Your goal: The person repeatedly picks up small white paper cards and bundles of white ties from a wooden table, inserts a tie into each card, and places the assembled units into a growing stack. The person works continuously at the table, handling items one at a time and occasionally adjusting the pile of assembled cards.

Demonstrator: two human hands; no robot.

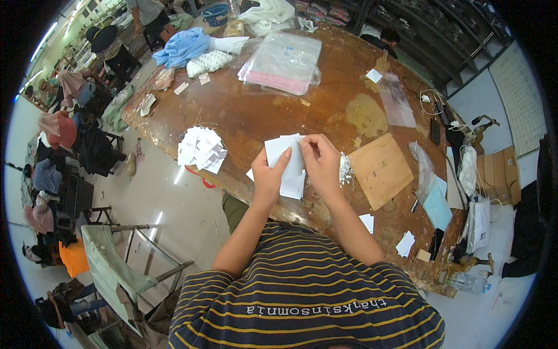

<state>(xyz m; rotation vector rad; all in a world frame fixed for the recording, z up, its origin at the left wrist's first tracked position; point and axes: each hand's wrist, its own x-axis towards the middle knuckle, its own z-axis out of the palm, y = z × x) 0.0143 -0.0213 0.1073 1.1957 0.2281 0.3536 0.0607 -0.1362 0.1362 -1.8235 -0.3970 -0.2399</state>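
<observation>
My left hand (pixel 269 176) is closed on a small stack of white paper cards (pixel 283 152), its thumb lying across the top one. At the upper right corner of the top card, my right hand (pixel 323 161) pinches with thumb and forefinger; whether anything thin is also between those fingertips cannot be made out. More white cards (pixel 293 186) stick out below the held ones, near the table's front edge. Just right of my right hand lies a bunch of thin white strings (pixel 345 168). To the left, a loose heap of white cards (pixel 201 149) sits by the table edge.
The worn wooden table (pixel 244 116) carries a square brown board (pixel 381 172) to the right. Clear plastic bags (pixel 285 61) and blue cloth (pixel 183 47) lie at the far side. Cables and a phone (pixel 435 131) line the right edge. People sit and stand at the left.
</observation>
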